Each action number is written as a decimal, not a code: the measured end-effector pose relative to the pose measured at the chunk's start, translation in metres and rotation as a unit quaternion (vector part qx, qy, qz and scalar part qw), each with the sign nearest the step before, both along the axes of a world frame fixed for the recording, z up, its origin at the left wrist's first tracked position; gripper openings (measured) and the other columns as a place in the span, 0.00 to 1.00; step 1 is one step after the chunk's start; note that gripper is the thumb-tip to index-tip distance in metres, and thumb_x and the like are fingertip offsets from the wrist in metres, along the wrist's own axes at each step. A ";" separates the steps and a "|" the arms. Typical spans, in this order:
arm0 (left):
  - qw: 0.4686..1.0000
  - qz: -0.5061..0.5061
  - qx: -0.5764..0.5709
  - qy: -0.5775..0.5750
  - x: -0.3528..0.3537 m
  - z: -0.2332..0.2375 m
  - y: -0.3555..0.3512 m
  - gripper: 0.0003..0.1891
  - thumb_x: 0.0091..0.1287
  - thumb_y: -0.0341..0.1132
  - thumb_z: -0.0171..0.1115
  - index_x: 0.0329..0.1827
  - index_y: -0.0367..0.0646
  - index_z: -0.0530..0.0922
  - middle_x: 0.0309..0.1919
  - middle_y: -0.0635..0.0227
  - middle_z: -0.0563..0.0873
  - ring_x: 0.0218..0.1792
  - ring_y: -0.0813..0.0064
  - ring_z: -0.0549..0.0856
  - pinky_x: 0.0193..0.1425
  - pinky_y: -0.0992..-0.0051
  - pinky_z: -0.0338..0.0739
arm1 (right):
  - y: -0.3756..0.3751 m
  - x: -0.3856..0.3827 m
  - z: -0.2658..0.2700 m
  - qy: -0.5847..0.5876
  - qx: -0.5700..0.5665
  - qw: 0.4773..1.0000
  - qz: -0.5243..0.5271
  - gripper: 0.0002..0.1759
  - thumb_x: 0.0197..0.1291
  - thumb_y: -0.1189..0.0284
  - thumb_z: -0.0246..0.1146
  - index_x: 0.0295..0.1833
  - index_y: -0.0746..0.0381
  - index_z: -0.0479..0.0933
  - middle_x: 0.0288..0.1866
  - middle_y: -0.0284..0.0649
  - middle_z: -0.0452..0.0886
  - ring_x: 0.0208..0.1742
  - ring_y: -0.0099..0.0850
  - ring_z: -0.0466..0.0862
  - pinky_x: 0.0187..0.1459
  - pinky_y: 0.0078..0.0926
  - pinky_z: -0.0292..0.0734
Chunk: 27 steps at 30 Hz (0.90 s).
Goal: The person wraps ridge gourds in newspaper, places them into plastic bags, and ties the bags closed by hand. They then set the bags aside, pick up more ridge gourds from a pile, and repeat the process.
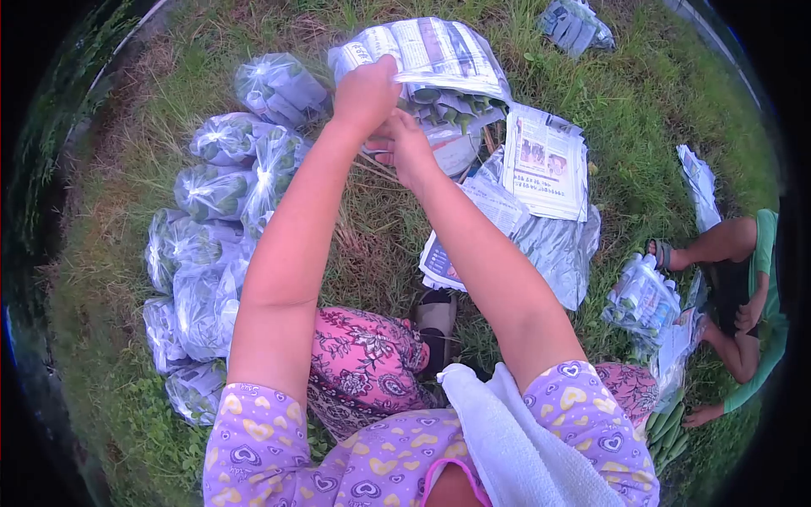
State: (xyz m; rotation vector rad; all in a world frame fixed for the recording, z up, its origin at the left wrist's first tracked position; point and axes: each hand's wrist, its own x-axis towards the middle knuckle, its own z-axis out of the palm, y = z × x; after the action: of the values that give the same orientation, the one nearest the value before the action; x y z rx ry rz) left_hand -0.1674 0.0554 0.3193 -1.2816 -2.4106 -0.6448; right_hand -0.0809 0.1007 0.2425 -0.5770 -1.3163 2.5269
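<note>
A clear plastic bag [422,55] lined with newspaper lies on its side on the grass in front of me. Long green vegetables [456,110], like cucumbers, show at its mouth, which faces me. My left hand [367,95] is closed on the bag's near left edge. Just below it, my right hand [407,150] has its fingers curled in at the lower edge of the mouth. The hands nearly touch, and exactly what the right fingertips pinch is partly hidden.
Several filled plastic bags [211,190] are lined up on the left. Newspaper sheets [545,165] and a plastic sheet [557,253] lie right of my arms. At far right another person [764,296] sits beside wrapped bundles [644,296] and green vegetables [667,435]. Another bundle [576,27] lies at the top.
</note>
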 end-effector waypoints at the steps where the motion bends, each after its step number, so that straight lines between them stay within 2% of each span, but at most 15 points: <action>1: 1.000 0.004 -0.008 0.008 0.001 0.002 -0.001 0.10 0.56 0.36 0.62 0.38 0.41 0.77 0.27 0.51 0.84 0.32 0.51 0.84 0.36 0.58 0.77 | -0.002 0.014 -0.008 -0.016 0.007 1.000 0.010 0.25 0.68 0.55 0.51 0.64 0.57 0.62 0.46 0.38 0.79 0.35 0.25 0.80 0.33 0.23 0.72; 2: 1.000 0.008 -0.016 0.016 0.002 0.004 -0.002 0.11 0.56 0.36 0.62 0.38 0.41 0.77 0.26 0.51 0.84 0.31 0.52 0.84 0.35 0.58 0.77 | -0.003 0.030 -0.016 -0.040 0.022 0.999 0.017 0.24 0.68 0.56 0.52 0.64 0.57 0.63 0.46 0.38 0.78 0.36 0.25 0.80 0.33 0.23 0.72; 3: 0.999 0.019 -0.030 0.011 0.003 0.005 -0.002 0.12 0.55 0.40 0.64 0.36 0.42 0.77 0.29 0.57 0.84 0.35 0.53 0.84 0.38 0.58 0.78 | -0.005 0.047 -0.024 -0.064 0.037 0.997 0.024 0.24 0.68 0.56 0.52 0.64 0.57 0.64 0.47 0.38 0.78 0.36 0.25 0.80 0.34 0.23 0.72; 6: 0.998 -0.008 -0.006 0.055 0.007 0.011 -0.004 0.16 0.52 0.45 0.67 0.37 0.44 0.78 0.33 0.61 0.84 0.38 0.57 0.84 0.41 0.60 0.78 | -0.001 0.112 -0.056 -0.137 0.060 0.986 0.070 0.23 0.66 0.57 0.55 0.61 0.58 0.67 0.48 0.38 0.78 0.37 0.25 0.79 0.35 0.24 0.72; 7: 0.999 0.006 -0.023 0.037 0.006 0.013 -0.003 0.24 0.48 0.52 0.70 0.41 0.45 0.79 0.39 0.64 0.82 0.44 0.60 0.83 0.45 0.62 0.77 | 0.002 0.134 -0.070 -0.161 0.061 0.982 0.080 0.22 0.66 0.57 0.56 0.60 0.58 0.68 0.47 0.37 0.78 0.37 0.25 0.79 0.35 0.24 0.71; 10: 0.998 -0.021 -0.004 0.054 0.016 0.024 -0.003 0.31 0.45 0.57 0.72 0.47 0.45 0.79 0.43 0.62 0.81 0.48 0.60 0.81 0.50 0.62 0.76 | 0.009 0.206 -0.097 -0.223 0.047 0.971 0.068 0.20 0.66 0.59 0.56 0.58 0.58 0.71 0.45 0.36 0.78 0.37 0.24 0.79 0.36 0.24 0.72; 11: 0.998 -0.024 -0.029 0.041 0.017 0.028 -0.002 0.37 0.42 0.60 0.72 0.51 0.44 0.78 0.48 0.60 0.80 0.52 0.59 0.79 0.54 0.62 0.75 | 0.012 0.229 -0.104 -0.230 0.034 0.971 0.058 0.19 0.66 0.59 0.56 0.57 0.58 0.72 0.44 0.35 0.79 0.37 0.24 0.79 0.37 0.24 0.72; 14: 0.997 -0.035 -0.023 0.063 0.019 0.028 0.006 0.38 0.43 0.61 0.72 0.52 0.43 0.77 0.49 0.59 0.79 0.52 0.58 0.78 0.55 0.62 0.74 | 0.016 0.290 -0.092 -0.293 0.037 0.955 0.026 0.18 0.67 0.60 0.55 0.57 0.58 0.72 0.44 0.34 0.78 0.37 0.23 0.78 0.37 0.23 0.72; 17: 0.999 -0.043 -0.021 0.026 0.027 0.036 0.016 0.38 0.44 0.61 0.71 0.52 0.43 0.77 0.50 0.58 0.79 0.53 0.57 0.78 0.57 0.61 0.72 | 0.022 0.328 -0.089 -0.309 0.021 0.951 -0.014 0.18 0.68 0.61 0.54 0.58 0.59 0.71 0.44 0.33 0.78 0.38 0.22 0.78 0.38 0.21 0.73; 22: 0.996 -0.059 -0.001 0.067 0.030 0.034 0.031 0.35 0.47 0.59 0.70 0.52 0.44 0.77 0.51 0.58 0.79 0.56 0.57 0.76 0.58 0.59 0.70 | 0.011 0.360 -0.074 -0.297 0.020 0.952 -0.069 0.18 0.67 0.60 0.54 0.57 0.58 0.71 0.44 0.34 0.79 0.38 0.23 0.79 0.38 0.22 0.72; 27: 0.996 -0.064 -0.006 0.064 0.037 0.034 0.042 0.32 0.49 0.56 0.70 0.52 0.44 0.77 0.51 0.59 0.78 0.56 0.56 0.75 0.58 0.58 0.70 | -0.010 0.379 -0.058 -0.299 0.056 0.951 -0.051 0.19 0.67 0.61 0.54 0.59 0.58 0.71 0.46 0.35 0.79 0.39 0.23 0.79 0.38 0.21 0.72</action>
State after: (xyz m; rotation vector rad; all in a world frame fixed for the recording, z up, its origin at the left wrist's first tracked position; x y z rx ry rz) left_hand -0.1301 0.0971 0.3536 -1.4467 -2.2473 -0.5643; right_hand 0.2985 0.0902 0.1849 -1.4239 -1.5437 2.2495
